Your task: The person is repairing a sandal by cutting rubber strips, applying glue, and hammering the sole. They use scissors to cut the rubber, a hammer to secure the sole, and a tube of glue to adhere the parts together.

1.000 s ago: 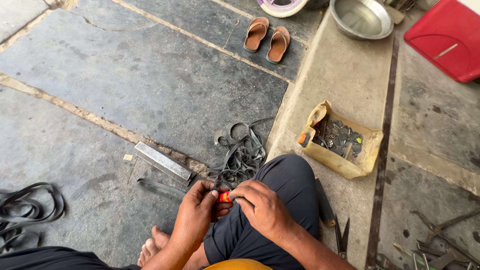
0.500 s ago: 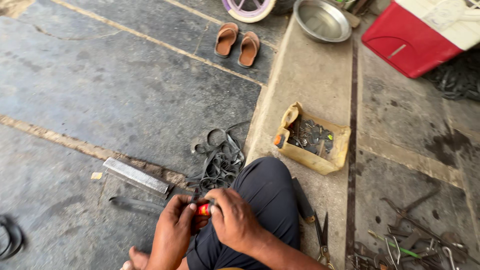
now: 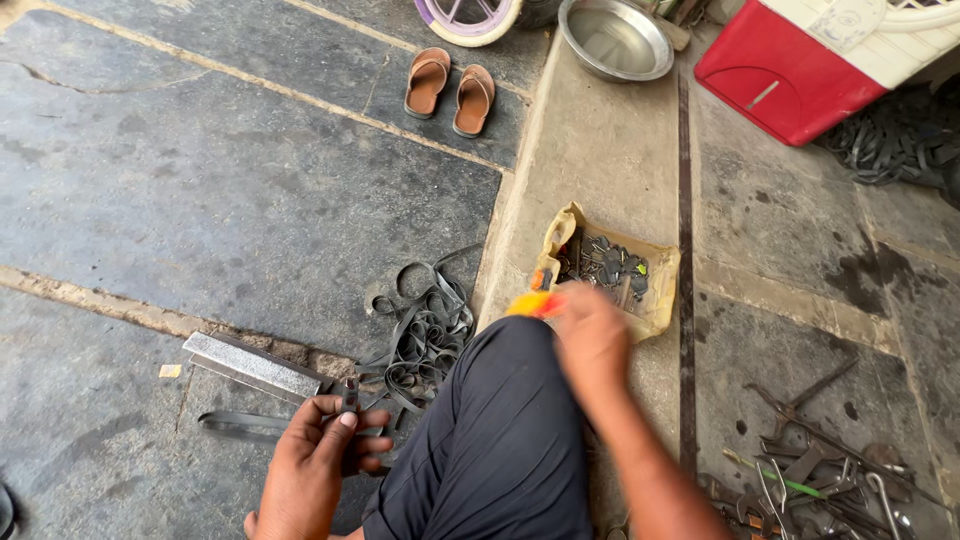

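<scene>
From the head view, a pair of brown leather sandals (image 3: 450, 88) lay on the grey stone floor (image 3: 200, 190), with a round steel bowl (image 3: 615, 38) and a red plastic cooler box (image 3: 800, 75) beyond. A tangle of black rubber strips (image 3: 420, 330) lay beside a flat steel bar (image 3: 250, 365). The right hand (image 3: 592, 335), blurred, held an orange-and-yellow-handled tool (image 3: 535, 304) at the edge of a torn cardboard box of small metal parts (image 3: 610, 270). The left hand (image 3: 320, 465) pinched a small dark metal piece (image 3: 349, 392), well apart from the tool.
</scene>
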